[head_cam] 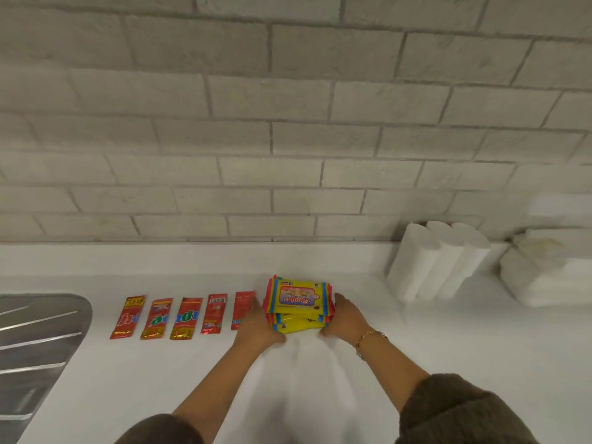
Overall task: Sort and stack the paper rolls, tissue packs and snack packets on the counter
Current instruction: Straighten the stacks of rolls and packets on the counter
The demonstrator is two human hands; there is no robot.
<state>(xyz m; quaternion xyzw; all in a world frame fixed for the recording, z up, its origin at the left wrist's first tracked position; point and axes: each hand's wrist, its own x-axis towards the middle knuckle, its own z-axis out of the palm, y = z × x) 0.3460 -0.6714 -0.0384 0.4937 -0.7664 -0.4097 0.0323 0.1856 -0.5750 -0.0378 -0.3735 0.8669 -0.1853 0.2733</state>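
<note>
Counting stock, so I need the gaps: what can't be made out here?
Head view:
Fifth red packet: part hidden by left hand.
Yellow packs below the top one: covered, count unclear.
White stacks at right: blurred, kind unclear.
Metal drainboard: cut off by left edge.

"Giggles" and "10" on top tissue pack (298, 298)

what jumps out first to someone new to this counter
The yellow stack of tissue packs at the centre of the counter, with the left hand and right hand pressed against its sides. Left of it lies a row of red snack packets; white paper rolls stand by the wall at right.
</note>
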